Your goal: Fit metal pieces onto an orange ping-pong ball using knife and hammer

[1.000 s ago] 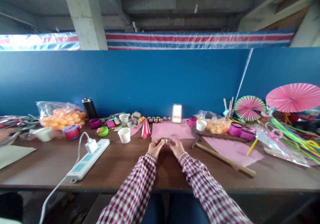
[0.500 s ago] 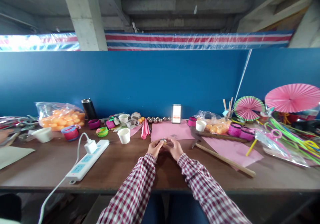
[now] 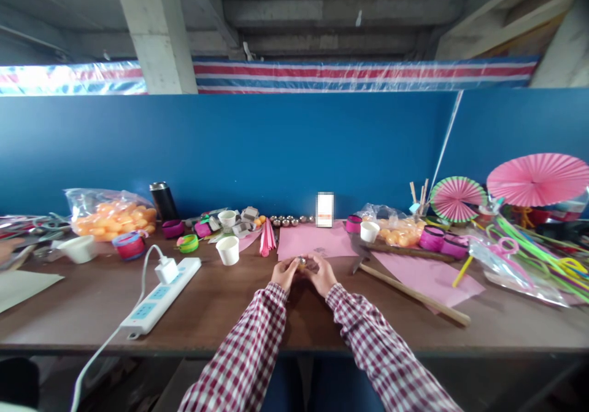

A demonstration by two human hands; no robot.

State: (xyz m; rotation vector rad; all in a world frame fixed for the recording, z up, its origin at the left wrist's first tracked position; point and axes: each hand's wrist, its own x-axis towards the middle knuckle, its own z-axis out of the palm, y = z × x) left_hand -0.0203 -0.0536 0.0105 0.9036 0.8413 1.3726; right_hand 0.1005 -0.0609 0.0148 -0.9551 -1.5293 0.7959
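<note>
A small shiny ball [image 3: 302,261] is right between the fingertips of the left hand [image 3: 284,272] and the right hand [image 3: 323,272], and the grip of both is pinching it, near the brown tabletop [image 3: 216,298]. A pink sheet [image 3: 304,239] lies just past them, with a hammer [image 3: 414,293] to the right and a white cup [image 3: 227,251] to the left. Both arms [image 3: 251,341] reach forward, hands turned in toward each other.
</note>
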